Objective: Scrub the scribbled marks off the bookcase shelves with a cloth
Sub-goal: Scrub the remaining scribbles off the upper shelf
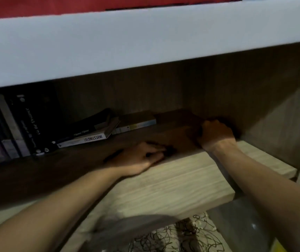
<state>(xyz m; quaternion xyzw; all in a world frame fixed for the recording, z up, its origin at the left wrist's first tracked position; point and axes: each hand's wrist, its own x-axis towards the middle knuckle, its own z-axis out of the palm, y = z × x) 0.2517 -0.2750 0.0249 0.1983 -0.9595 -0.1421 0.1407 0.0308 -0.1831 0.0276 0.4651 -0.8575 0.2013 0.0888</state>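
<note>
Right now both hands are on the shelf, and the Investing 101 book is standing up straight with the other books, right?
Not quite. The head view shows the Investing 101 book lying flat on the shelf, beside the upright books, not standing with them. The rest holds: the left hand and the right hand are both on the shelf.

wood shelf point(172, 180) | books point(83, 139) lying flat, others upright point(9, 128)
</note>
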